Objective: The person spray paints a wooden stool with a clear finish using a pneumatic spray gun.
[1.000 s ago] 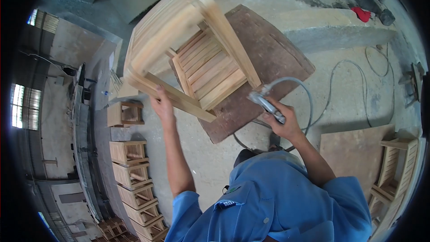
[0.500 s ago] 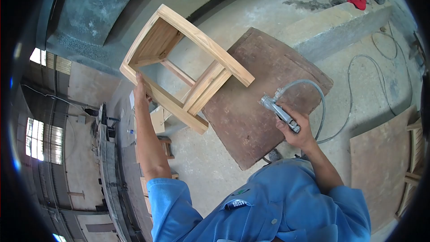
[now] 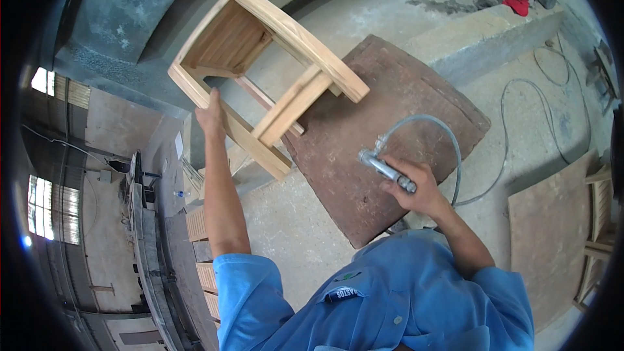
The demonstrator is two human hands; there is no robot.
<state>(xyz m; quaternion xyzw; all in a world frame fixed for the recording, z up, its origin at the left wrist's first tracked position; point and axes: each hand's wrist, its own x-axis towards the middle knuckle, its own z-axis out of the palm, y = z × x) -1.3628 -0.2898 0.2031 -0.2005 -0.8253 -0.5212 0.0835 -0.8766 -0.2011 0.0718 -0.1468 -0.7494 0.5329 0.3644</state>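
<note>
My left hand [image 3: 212, 118] is closed around a side rail of an unpainted wooden furniture frame [image 3: 296, 39], holding it tilted in the air. The frame has slatted panelling inside one end, a crossbar and protruding legs. In my right hand [image 3: 417, 188] is a metal spray gun [image 3: 387, 170], its nozzle end pointing up and left towards the frame. A thin grey hose [image 3: 457, 159] runs from the gun and loops to the right. Beneath both lies a worn brown square board [image 3: 416, 91], partly covered by the frame.
A low concrete ledge [image 3: 484, 39] with a red cloth [image 3: 517, 5] stands at upper right. More hose [image 3: 504, 123] trails over the floor. At lower right is another brown panel [image 3: 549, 240] beside slatted wooden pieces [image 3: 601, 208]. Further slatted pieces [image 3: 207, 276] line the lower left.
The wooden frame has moved slightly up and turned in my left hand. My right hand has shifted left with the spray gun, nearer the board's middle.
</note>
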